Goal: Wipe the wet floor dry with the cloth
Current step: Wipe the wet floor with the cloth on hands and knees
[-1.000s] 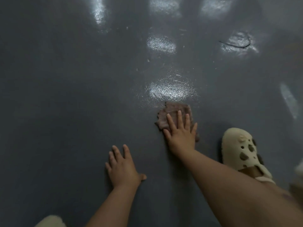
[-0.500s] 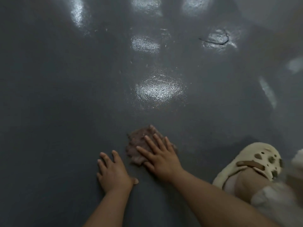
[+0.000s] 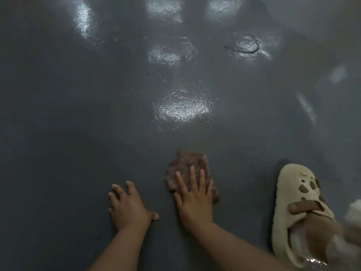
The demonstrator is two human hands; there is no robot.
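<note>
The floor (image 3: 68, 133) is dark grey and smooth, filling the frame. Wet, glossy patches reflect light across its upper half; the largest patch (image 3: 180, 109) sits at centre, with smaller ones along the top. A thin dark strand (image 3: 243, 50) curls on the floor at upper right. On the floor at lower centre lies a brown cloth (image 3: 188, 166), with the right hand (image 3: 194, 200) flat on it. The left hand (image 3: 129, 206) rests spread on the floor just left of it. A cream clog (image 3: 293, 208) stands at lower right.
</note>
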